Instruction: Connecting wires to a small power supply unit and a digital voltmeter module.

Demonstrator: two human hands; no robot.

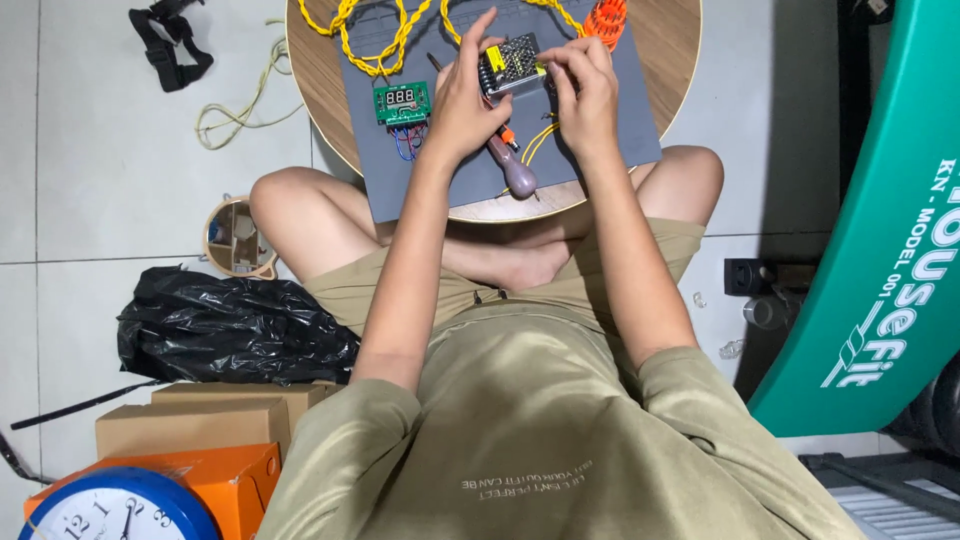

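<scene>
both hands meet over a small metal power supply box [512, 62] with a perforated silver cover and a yellow label at one end. the left hand [462, 105] closes on the box's near-left end, index finger stretched up past it, and a screwdriver [508, 160] with a dark rounded handle lies under the palm, its handle jutting out toward the person's lap (whether the fingers really clamp its shaft i cannot tell). the right hand [585, 95] pinches the box's right end with curled fingertips, so the box sits between the two grips, lifted slightly off or resting on a grey mat [620, 110]; which of these cannot be told. just left of the left hand lies a green circuit board [402, 103] with a red digit display and blue and red wires below it. yellow braided cord [370, 40] loops beyond the grips, and thin yellow wires [540, 140] run out beneath the right hand. an orange ribbed piece [606, 20] sits just beyond the right fingertips. the mat covers a round wooden table [670, 50]
</scene>
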